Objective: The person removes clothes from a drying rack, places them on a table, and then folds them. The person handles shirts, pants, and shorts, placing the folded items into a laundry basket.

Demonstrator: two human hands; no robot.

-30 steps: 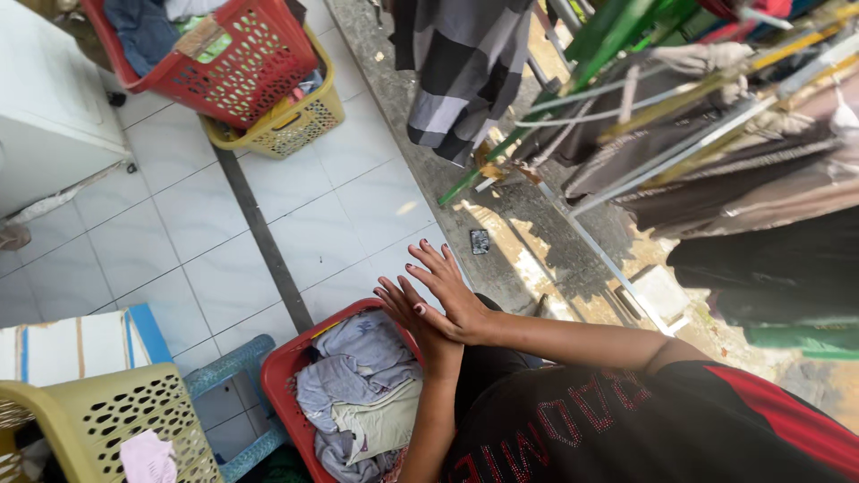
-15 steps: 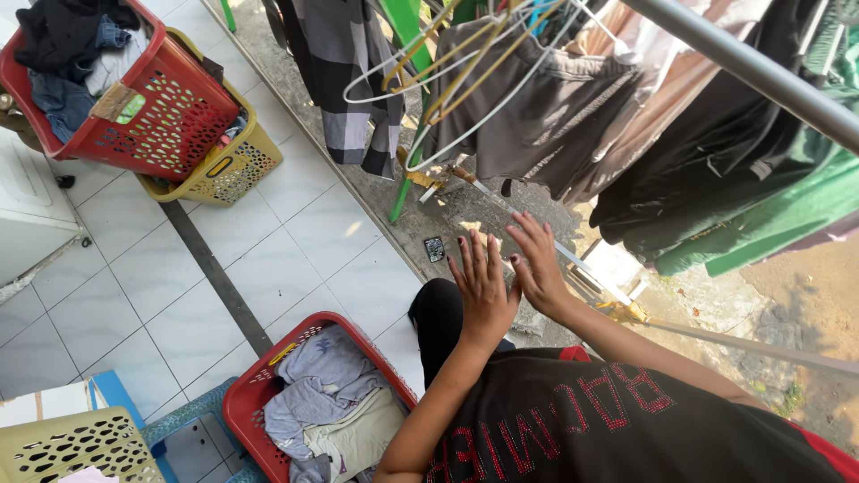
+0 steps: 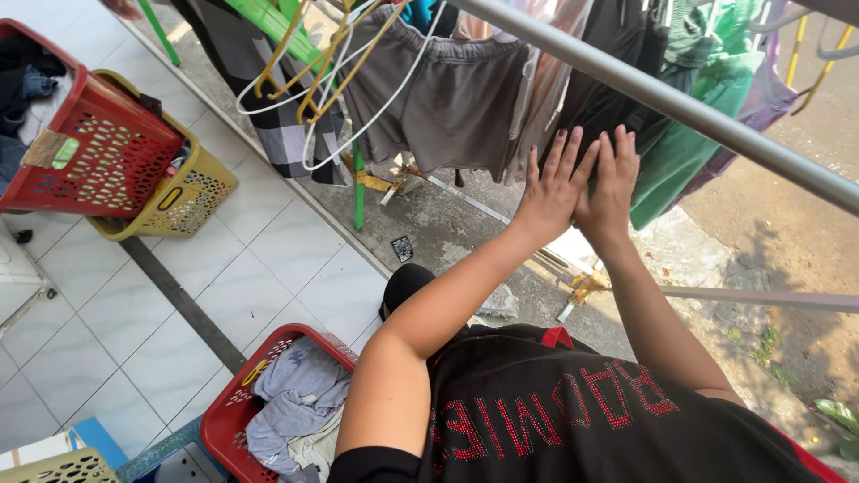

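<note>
Over the preceding second both hands had been raised from just above the red laundry basket (image 3: 234, 413) at the person's feet to the level of the clothes rail (image 3: 662, 94), so that the work appeared to have passed from the basket to the hung washing. The left hand (image 3: 553, 186) and the right hand (image 3: 610, 183) were held side by side, touching at the thumbs, with the fingers (image 3: 564, 148) spread flat and released; nothing was grasped in either. They were seen against a dark garment (image 3: 617, 63) and beside a green garment (image 3: 693, 143), both hung from the rail, but whether the palms were pressed on the cloth or only held before it could not be told. The basket, with grey and pale clothes (image 3: 300, 407) crumpled in it, was left on the tiled floor (image 3: 259, 259) below the left elbow. Grey shorts (image 3: 456, 94) and a bunch of empty hangers (image 3: 313, 76) were seen further left on the rail. Much was cut off: the tops of the hung garments, the near corner of the basket, and the second red basket (image 3: 103, 152) and yellow basket (image 3: 183, 201) at the left edge. A small dark object (image 3: 403, 248) on the concrete could not be made out.
</note>
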